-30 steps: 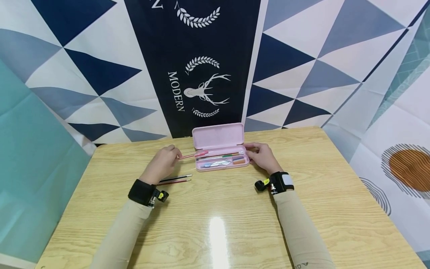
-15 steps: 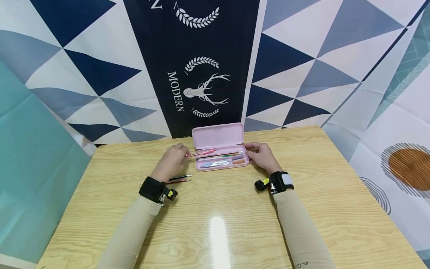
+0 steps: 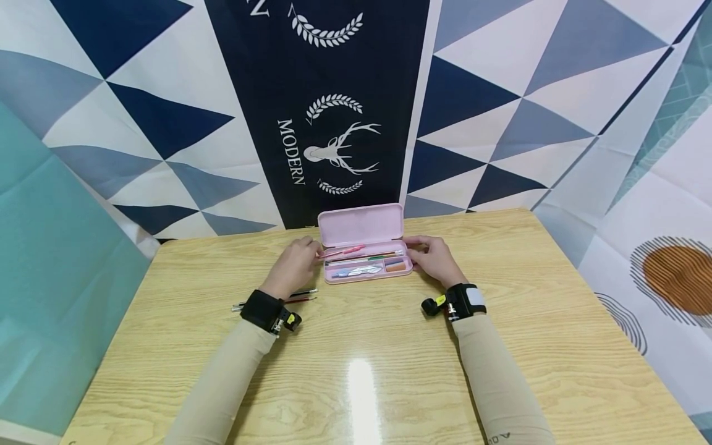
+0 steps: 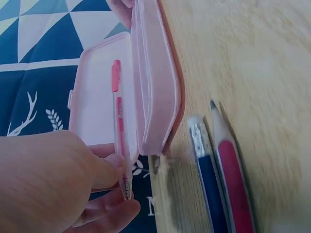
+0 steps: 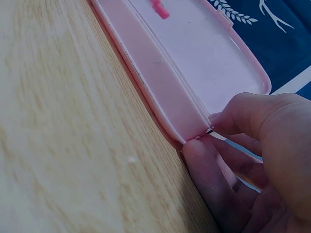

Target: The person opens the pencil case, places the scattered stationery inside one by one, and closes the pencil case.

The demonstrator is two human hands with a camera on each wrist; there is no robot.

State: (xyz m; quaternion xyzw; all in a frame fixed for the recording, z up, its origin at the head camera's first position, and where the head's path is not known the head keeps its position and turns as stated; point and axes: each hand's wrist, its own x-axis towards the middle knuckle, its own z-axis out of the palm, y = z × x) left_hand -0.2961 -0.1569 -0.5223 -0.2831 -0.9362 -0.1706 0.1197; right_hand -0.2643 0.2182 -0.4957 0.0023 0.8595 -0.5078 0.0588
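My left hand (image 3: 295, 266) pinches the tail end of a pink pen (image 4: 118, 107) between thumb and fingers. The pen's capped end reaches over an open pink pencil case (image 3: 361, 280), whose lid (image 3: 361, 225) stands up at the back. At the case's right end, my right hand (image 3: 436, 259) grips the corner, thumb near the inner rim and a finger against the outside. Inside the case lie slim pencils (image 3: 384, 255), a pale blue and white item (image 3: 361, 271) and an orange block (image 3: 396, 267). The right wrist view shows little of these contents.
Below my left hand, a dark blue pencil (image 4: 212, 194) with a white eraser tip and a sharpened red pencil (image 4: 235, 184) lie on the wooden table (image 3: 356, 334). A patterned cloth wall (image 3: 473, 123) rises directly behind the table's far edge.
My left hand has moved right with the pink pen, bringing more of it over the case. The right hand and the case have stayed in place.
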